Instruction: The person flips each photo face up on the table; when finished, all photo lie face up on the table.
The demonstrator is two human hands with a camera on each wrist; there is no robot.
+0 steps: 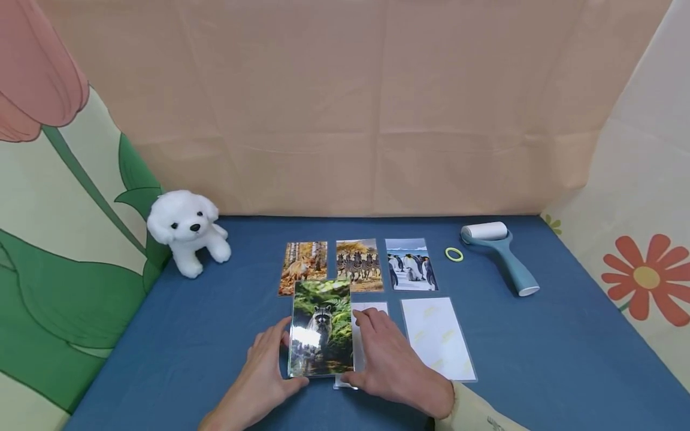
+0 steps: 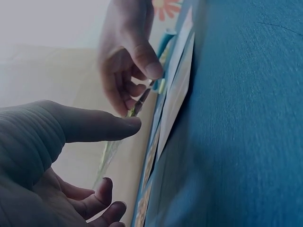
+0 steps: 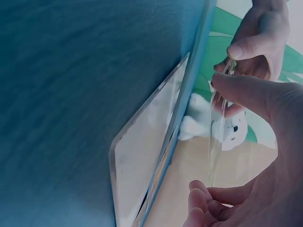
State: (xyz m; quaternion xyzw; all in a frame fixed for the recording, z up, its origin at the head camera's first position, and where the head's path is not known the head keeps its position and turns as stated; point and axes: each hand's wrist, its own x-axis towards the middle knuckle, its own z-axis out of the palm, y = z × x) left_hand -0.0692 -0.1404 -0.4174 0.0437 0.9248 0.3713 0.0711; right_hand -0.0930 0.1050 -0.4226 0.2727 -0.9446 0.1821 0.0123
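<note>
In the head view, a raccoon photo card (image 1: 323, 323) with a glossy clear surface is held off the blue cloth, picture side up. My left hand (image 1: 264, 365) grips its left edge, the thumb at the lower corner. On the opposite edge my right hand (image 1: 390, 365) holds it, thumb low and fingers higher up. In the right wrist view the card (image 3: 217, 137) appears edge-on between the hands, apart from the table. Under it lies a white-backed card (image 1: 372, 307), mostly hidden by the card and right hand. Another white-backed card (image 1: 439, 338) lies to the right.
Behind lie a fox card (image 1: 304, 258), a zebra card (image 1: 360, 263) and a penguin card (image 1: 412, 264) in a row. A yellow-green ring (image 1: 454, 254) and a lint roller (image 1: 504, 254) are at right. A white plush dog (image 1: 188, 230) sits at back left.
</note>
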